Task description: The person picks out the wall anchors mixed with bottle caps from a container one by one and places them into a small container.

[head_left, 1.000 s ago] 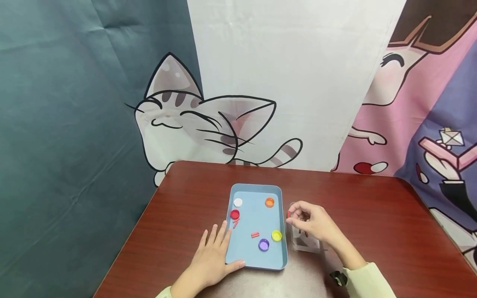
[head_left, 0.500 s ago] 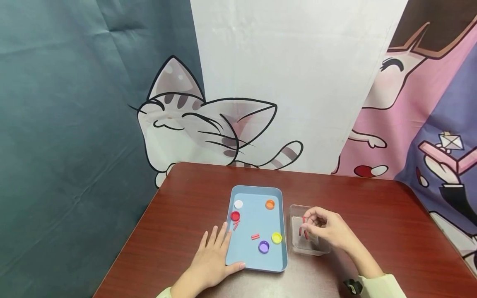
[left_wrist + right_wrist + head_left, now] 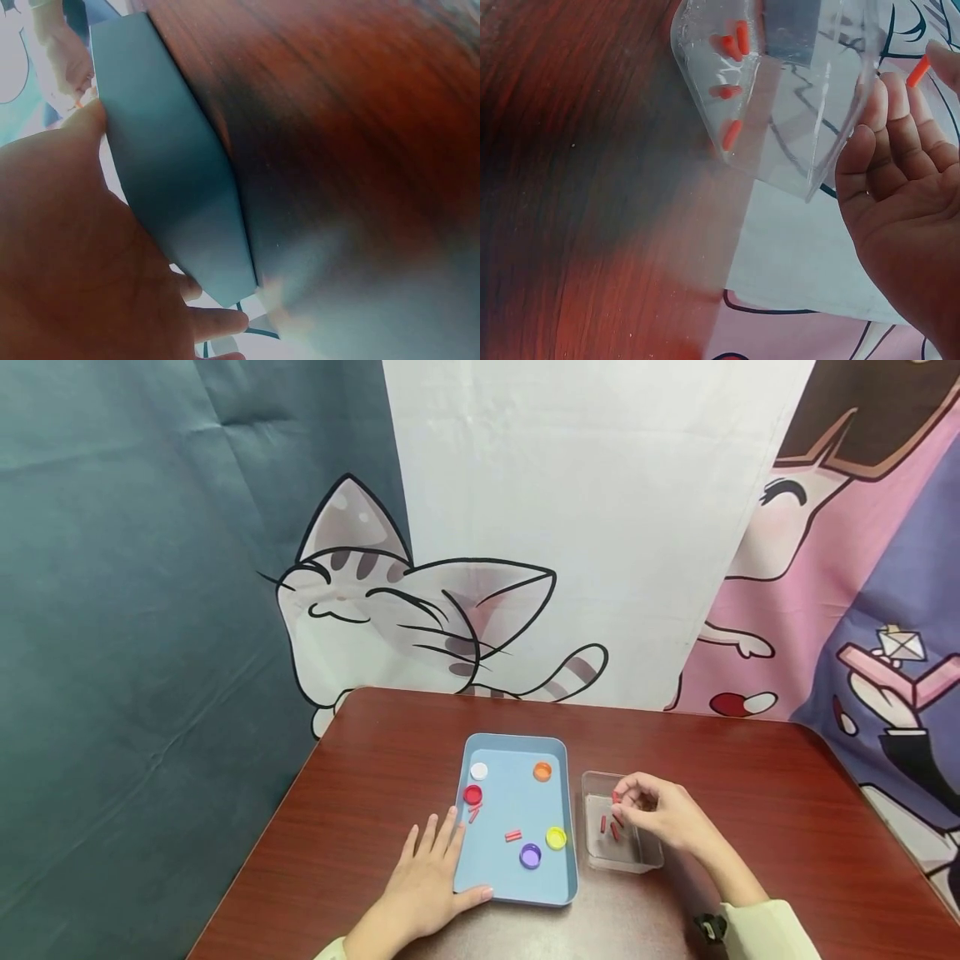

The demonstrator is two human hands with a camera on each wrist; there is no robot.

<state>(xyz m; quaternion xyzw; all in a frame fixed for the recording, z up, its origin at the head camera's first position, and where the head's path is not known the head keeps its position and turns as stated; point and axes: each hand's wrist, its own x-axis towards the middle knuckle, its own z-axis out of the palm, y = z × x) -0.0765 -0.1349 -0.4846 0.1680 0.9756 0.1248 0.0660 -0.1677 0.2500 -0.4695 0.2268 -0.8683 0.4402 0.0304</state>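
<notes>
My left hand [image 3: 427, 878] lies flat with spread fingers against the left side of the blue tray [image 3: 517, 883], its thumb over the near rim. In the left wrist view that hand [image 3: 90, 240] touches the tray's outer wall [image 3: 172, 157]. Above the clear plastic box [image 3: 617, 863], my right hand [image 3: 663, 814] pinches a small red stick [image 3: 919, 71] between thumb and fingertip. Loose red sticks [image 3: 603, 824] lie on the box floor. Inside the tray are a pair of red sticks [image 3: 513, 836] side by side and more near the red cap [image 3: 472, 795].
Around the tray are a white cap [image 3: 478, 771], an orange cap [image 3: 542, 772], a yellow cap [image 3: 556, 837] and a purple cap [image 3: 530, 856]. Tray and box stand close together on the brown table [image 3: 405, 735]. Behind the table hangs a printed cloth [image 3: 600, 510].
From the gap between tray and box, my right hand has shifted right, over the box, with a red stick at its fingertips. My left hand and the tray's contents have stayed put.
</notes>
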